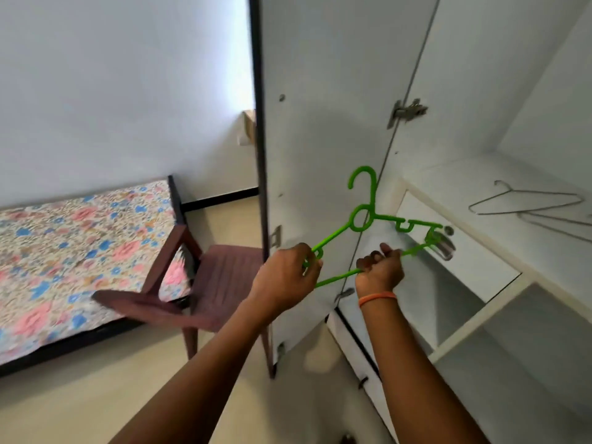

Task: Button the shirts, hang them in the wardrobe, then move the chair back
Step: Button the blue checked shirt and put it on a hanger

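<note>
Holding the green hanger (363, 217) before the open wardrobe (464, 193), the left hand (285, 277) curls on its left end and the right hand (381, 270) grips the lower bar. Its long axis runs left to right, hook upward; no shirt is visible.

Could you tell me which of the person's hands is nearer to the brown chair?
The left. The left hand grips the green hanger just right of the brown chair seat; the right hand holds the hanger's lower bar farther right, before the wardrobe.
</note>
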A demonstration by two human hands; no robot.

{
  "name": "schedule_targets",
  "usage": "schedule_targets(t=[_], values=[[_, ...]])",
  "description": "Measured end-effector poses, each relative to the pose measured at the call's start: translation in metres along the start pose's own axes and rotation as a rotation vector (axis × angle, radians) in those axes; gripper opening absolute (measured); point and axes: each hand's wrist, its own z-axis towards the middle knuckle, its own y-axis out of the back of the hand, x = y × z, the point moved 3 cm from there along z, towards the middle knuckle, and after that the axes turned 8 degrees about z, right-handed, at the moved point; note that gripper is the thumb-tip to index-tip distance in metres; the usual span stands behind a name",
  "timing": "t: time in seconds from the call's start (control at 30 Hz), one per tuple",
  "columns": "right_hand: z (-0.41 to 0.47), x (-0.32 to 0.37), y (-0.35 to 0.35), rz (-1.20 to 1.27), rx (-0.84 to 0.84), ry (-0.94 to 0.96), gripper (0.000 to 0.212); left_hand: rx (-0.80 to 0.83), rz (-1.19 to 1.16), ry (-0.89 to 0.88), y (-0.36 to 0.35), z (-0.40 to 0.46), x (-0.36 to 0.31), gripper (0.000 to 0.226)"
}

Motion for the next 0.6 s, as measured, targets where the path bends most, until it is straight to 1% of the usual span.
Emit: schedule_targets(t=[0.07,0.13,0.2,0.27,0.4,0.47,0.5,0.57,0.6], values=[[-0.031,-0.047,0.023,-0.041,-0.035,-0.069,0.038,0.01,0.07,-0.003,0.016,-0.037,0.035,0.027],[-0.066,-0.095,0.039,-0.127,-0.053,-0.163,0.038,0.046,0.069,0.018,0.039,-0.068,0.077,0.032],[-0.103,-0.139,0.044,-0.227,-0.032,-0.285,0.039,0.056,0.052,0.061,0.068,-0.094,0.118,0.039],[-0.142,-0.185,0.041,-0.371,0.038,-0.39,0.039,0.037,0.044,0.144,0.102,-0.122,0.162,0.039],[-0.219,-0.271,0.027,-0.782,0.288,-0.551,0.044,-0.058,0.146,0.401,0.167,-0.184,0.249,0.029],[-0.249,-0.308,0.016,-1.01,0.447,-0.518,0.042,-0.107,0.188,0.529,0.197,-0.215,0.29,0.034],[-0.259,-0.326,0.01,-1.123,0.538,-0.461,0.043,-0.133,0.2,0.577,0.211,-0.23,0.309,0.038],[-0.281,-0.359,-0.008,-1.312,0.784,-0.268,0.046,-0.17,0.24,0.661,0.236,-0.257,0.346,0.043],[-0.291,-0.374,-0.019,-1.411,0.925,-0.091,0.047,-0.18,0.266,0.693,0.247,-0.268,0.362,0.045]])
